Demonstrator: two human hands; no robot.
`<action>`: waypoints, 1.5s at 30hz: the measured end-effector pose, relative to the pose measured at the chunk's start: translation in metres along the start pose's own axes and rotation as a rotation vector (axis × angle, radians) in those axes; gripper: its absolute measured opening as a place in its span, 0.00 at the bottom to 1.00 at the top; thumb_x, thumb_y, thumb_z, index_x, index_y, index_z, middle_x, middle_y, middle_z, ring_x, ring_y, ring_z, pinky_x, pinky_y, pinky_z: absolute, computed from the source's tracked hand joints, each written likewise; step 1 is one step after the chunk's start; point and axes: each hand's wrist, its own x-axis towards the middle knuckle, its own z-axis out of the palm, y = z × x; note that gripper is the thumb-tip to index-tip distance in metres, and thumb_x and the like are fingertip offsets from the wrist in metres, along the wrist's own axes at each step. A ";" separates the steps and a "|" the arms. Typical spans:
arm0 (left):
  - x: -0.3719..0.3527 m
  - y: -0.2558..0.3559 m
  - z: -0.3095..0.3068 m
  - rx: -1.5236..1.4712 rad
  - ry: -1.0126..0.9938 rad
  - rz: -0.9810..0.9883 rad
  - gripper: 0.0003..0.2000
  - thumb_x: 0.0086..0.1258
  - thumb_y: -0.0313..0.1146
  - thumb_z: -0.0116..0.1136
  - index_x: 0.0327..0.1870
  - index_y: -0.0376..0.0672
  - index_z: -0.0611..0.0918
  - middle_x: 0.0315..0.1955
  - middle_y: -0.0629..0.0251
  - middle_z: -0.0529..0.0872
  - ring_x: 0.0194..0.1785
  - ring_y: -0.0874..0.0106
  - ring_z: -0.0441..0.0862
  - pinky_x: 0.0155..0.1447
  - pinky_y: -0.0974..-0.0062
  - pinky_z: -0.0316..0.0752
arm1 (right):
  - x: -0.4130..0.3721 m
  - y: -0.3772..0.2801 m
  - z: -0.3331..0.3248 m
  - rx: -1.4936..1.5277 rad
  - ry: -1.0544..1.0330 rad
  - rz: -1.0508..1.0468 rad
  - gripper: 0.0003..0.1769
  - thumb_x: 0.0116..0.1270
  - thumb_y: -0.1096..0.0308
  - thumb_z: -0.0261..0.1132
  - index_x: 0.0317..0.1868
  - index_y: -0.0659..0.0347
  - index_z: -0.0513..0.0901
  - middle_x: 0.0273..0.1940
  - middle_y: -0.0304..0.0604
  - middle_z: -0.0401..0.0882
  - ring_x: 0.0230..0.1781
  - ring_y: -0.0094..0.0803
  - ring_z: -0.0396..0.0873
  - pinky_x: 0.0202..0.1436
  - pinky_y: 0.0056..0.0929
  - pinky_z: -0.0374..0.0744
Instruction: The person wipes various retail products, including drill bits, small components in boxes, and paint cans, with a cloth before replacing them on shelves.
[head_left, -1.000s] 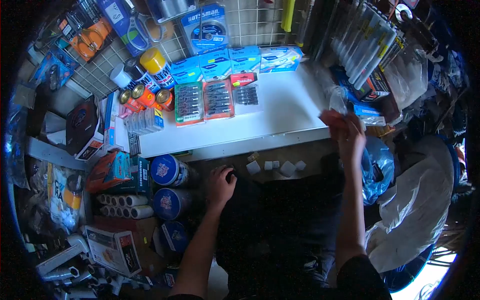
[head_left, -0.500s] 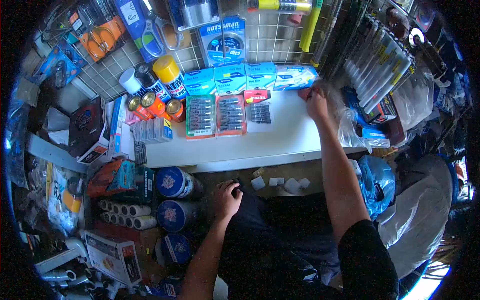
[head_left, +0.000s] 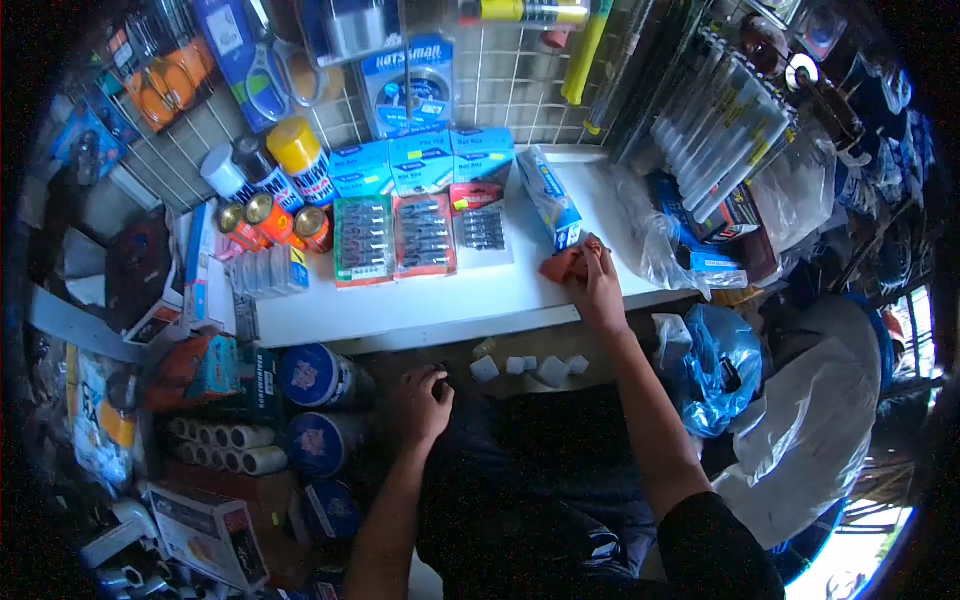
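My right hand (head_left: 598,285) is closed on a crumpled orange-red cloth (head_left: 566,262) on the white shelf (head_left: 410,315). The cloth touches the near end of a blue and white box (head_left: 550,195), which lies at a slant. My left hand (head_left: 422,400) rests near my lap, fingers curled, beside the round blue lids; a small dark thing shows at its fingertips, too small to name. Left of the slanted box stand blue boxes (head_left: 422,165), with packs of bits (head_left: 425,235) in front of them.
Spray cans (head_left: 300,160) and orange cans (head_left: 268,218) stand at the shelf's left. Clear plastic wrap (head_left: 655,240) lies at its right end. A blue plastic bag (head_left: 722,365) is right of my forearm. White blocks (head_left: 552,371) sit below the shelf edge. Packaged tools hang on the wire grid.
My right hand has moved toward me and left, with the red cloth now clearly visible. The rightmost blue box has turned from lying across to pointing toward me. The view has shifted slightly.
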 end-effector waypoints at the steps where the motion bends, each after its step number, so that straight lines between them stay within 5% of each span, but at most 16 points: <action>1: -0.003 -0.010 0.010 0.056 0.022 -0.011 0.10 0.67 0.40 0.64 0.45 0.51 0.90 0.54 0.68 0.87 0.62 0.58 0.79 0.65 0.51 0.75 | 0.003 -0.006 0.004 -0.024 0.046 0.010 0.38 0.57 0.72 0.73 0.68 0.71 0.71 0.65 0.66 0.72 0.64 0.63 0.74 0.69 0.46 0.74; 6: -0.006 -0.022 0.029 -0.052 0.003 -0.099 0.11 0.66 0.40 0.65 0.46 0.51 0.89 0.54 0.70 0.87 0.61 0.59 0.79 0.67 0.52 0.72 | 0.025 -0.020 0.024 -0.165 0.289 0.017 0.47 0.52 0.60 0.80 0.68 0.73 0.68 0.67 0.68 0.67 0.65 0.63 0.72 0.65 0.46 0.76; 7: -0.005 -0.023 0.032 -0.054 0.011 -0.095 0.11 0.66 0.40 0.65 0.46 0.52 0.89 0.54 0.70 0.87 0.61 0.59 0.79 0.68 0.52 0.71 | 0.034 -0.021 0.029 -0.243 0.412 -0.009 0.40 0.54 0.60 0.80 0.63 0.69 0.74 0.57 0.63 0.77 0.56 0.53 0.80 0.57 0.41 0.80; 10: -0.001 -0.023 0.027 -0.028 0.024 -0.048 0.10 0.66 0.40 0.65 0.46 0.52 0.89 0.55 0.69 0.87 0.61 0.59 0.79 0.66 0.54 0.73 | 0.047 -0.016 0.021 0.167 0.089 0.406 0.34 0.54 0.57 0.81 0.53 0.69 0.77 0.45 0.59 0.85 0.54 0.52 0.83 0.59 0.42 0.79; 11: -0.001 -0.023 0.023 -0.013 0.018 -0.023 0.10 0.66 0.40 0.65 0.46 0.51 0.89 0.55 0.68 0.87 0.62 0.59 0.79 0.66 0.54 0.74 | 0.043 -0.017 0.020 0.290 0.206 0.365 0.23 0.59 0.63 0.79 0.46 0.67 0.78 0.35 0.49 0.87 0.39 0.41 0.88 0.48 0.33 0.82; 17: -0.009 -0.018 0.011 -0.184 -0.127 0.092 0.23 0.67 0.39 0.71 0.63 0.45 0.81 0.64 0.55 0.81 0.71 0.49 0.73 0.70 0.48 0.72 | -0.035 -0.034 -0.058 1.328 -0.112 0.445 0.15 0.78 0.57 0.61 0.45 0.63 0.79 0.37 0.47 0.85 0.34 0.33 0.84 0.38 0.29 0.81; 21: -0.024 0.120 -0.072 -1.693 -0.697 -0.042 0.52 0.67 0.54 0.71 0.83 0.54 0.47 0.79 0.47 0.59 0.80 0.52 0.60 0.77 0.45 0.65 | -0.106 -0.068 -0.122 1.350 -0.313 0.457 0.09 0.70 0.66 0.58 0.31 0.59 0.76 0.34 0.55 0.86 0.31 0.37 0.86 0.28 0.31 0.80; 24: -0.033 0.156 -0.086 -1.889 -0.782 -0.063 0.62 0.55 0.68 0.72 0.84 0.55 0.44 0.79 0.54 0.61 0.81 0.55 0.60 0.77 0.46 0.64 | -0.122 -0.085 -0.163 1.159 -0.639 0.371 0.22 0.67 0.62 0.66 0.58 0.65 0.79 0.32 0.42 0.85 0.24 0.27 0.82 0.22 0.17 0.73; 32: -0.065 0.201 -0.080 -1.796 -0.589 -0.009 0.54 0.60 0.56 0.74 0.82 0.44 0.56 0.78 0.58 0.63 0.81 0.62 0.60 0.81 0.58 0.58 | -0.137 -0.132 -0.158 0.619 0.157 0.219 0.31 0.64 0.84 0.61 0.69 0.70 0.71 0.67 0.55 0.76 0.62 0.32 0.77 0.63 0.32 0.76; 34: -0.080 0.205 -0.078 -1.710 -0.633 -0.018 0.55 0.60 0.59 0.74 0.83 0.46 0.54 0.78 0.61 0.63 0.81 0.64 0.60 0.81 0.60 0.57 | -0.135 -0.145 -0.148 0.382 0.083 -0.037 0.35 0.64 0.80 0.60 0.74 0.70 0.67 0.76 0.64 0.63 0.79 0.56 0.61 0.80 0.50 0.60; 37: -0.082 0.199 -0.064 -1.753 -0.393 0.042 0.51 0.69 0.62 0.64 0.84 0.47 0.50 0.77 0.59 0.65 0.78 0.63 0.65 0.80 0.59 0.61 | -0.151 -0.188 -0.146 0.362 -0.104 -0.212 0.38 0.65 0.69 0.63 0.75 0.69 0.66 0.78 0.65 0.58 0.81 0.61 0.54 0.82 0.57 0.50; 40: -0.081 0.166 -0.062 -1.965 -0.481 -0.005 0.48 0.74 0.70 0.46 0.85 0.49 0.47 0.78 0.59 0.62 0.78 0.60 0.65 0.80 0.52 0.60 | -0.175 -0.214 -0.143 0.433 -0.379 -0.408 0.45 0.62 0.64 0.68 0.78 0.67 0.63 0.80 0.61 0.57 0.83 0.58 0.52 0.81 0.60 0.53; 41: -0.078 0.163 -0.058 -2.089 -0.698 0.271 0.48 0.74 0.72 0.44 0.85 0.50 0.47 0.79 0.59 0.61 0.79 0.59 0.63 0.80 0.50 0.60 | -0.170 -0.211 -0.142 0.434 -0.360 -0.462 0.44 0.62 0.65 0.68 0.78 0.66 0.63 0.80 0.60 0.57 0.83 0.58 0.53 0.81 0.59 0.54; 42: -0.099 0.159 -0.053 -1.864 -0.426 -0.038 0.50 0.71 0.74 0.44 0.84 0.48 0.48 0.81 0.59 0.59 0.81 0.60 0.60 0.80 0.51 0.60 | -0.162 -0.206 -0.143 0.436 -0.342 -0.508 0.45 0.61 0.66 0.68 0.78 0.65 0.63 0.80 0.59 0.57 0.83 0.57 0.53 0.81 0.59 0.55; 44: -0.111 0.165 -0.060 -1.670 -0.474 -0.042 0.54 0.66 0.74 0.54 0.84 0.46 0.50 0.79 0.59 0.62 0.80 0.63 0.60 0.79 0.55 0.61 | -0.137 -0.201 -0.152 0.332 -0.279 -0.482 0.42 0.63 0.63 0.66 0.77 0.65 0.66 0.79 0.55 0.61 0.81 0.52 0.60 0.80 0.54 0.58; 45: -0.108 0.159 -0.056 -1.624 -0.505 0.042 0.56 0.61 0.64 0.72 0.82 0.44 0.53 0.76 0.60 0.65 0.78 0.66 0.64 0.78 0.60 0.63 | -0.121 -0.194 -0.155 0.317 -0.256 -0.487 0.39 0.63 0.63 0.65 0.75 0.65 0.68 0.77 0.54 0.65 0.78 0.52 0.64 0.79 0.54 0.60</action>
